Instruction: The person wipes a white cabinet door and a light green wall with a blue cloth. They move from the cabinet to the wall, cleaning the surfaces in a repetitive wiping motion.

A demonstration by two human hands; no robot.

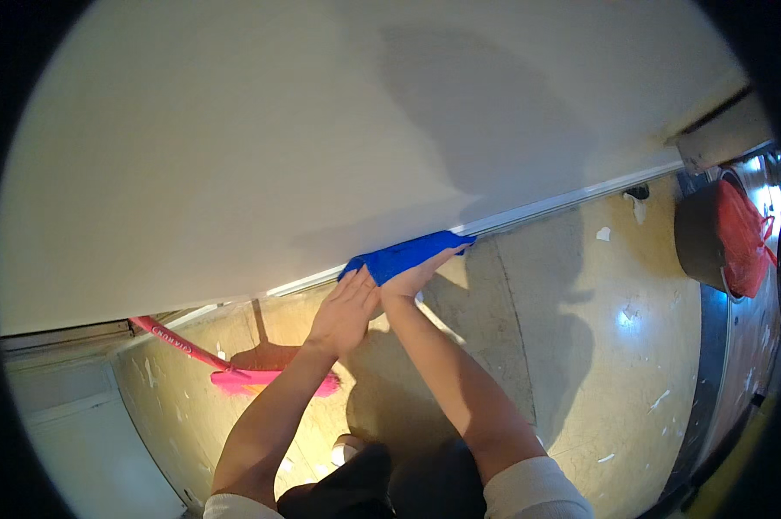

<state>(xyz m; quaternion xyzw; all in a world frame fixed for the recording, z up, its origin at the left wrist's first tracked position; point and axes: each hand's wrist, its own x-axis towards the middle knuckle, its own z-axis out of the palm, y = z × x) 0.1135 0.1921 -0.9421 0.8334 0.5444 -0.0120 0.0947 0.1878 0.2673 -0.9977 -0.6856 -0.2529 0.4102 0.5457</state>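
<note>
A blue cloth (407, 254) lies along the white skirting strip (533, 209) at the foot of a pale wall (254, 149). My left hand (345, 314) rests flat with its fingertips at the cloth's left end. Along the cloth's lower edge lies my right hand (416, 276), pressing it against the strip; part of the fingers is hidden by the cloth. Both forearms reach up from the bottom of the view. A pink broom head (241, 378) is on the floor left of my left forearm, partly behind it, and its red handle (180, 340) runs to the upper left.
Scraps of white debris (603, 233) are scattered on the worn yellowish floor (630, 376). At the right stands a dark bucket (696, 233) with a red plastic bag (744, 240). A whitish panel (85, 434) is at the lower left. A shoe (346, 449) shows near the bottom.
</note>
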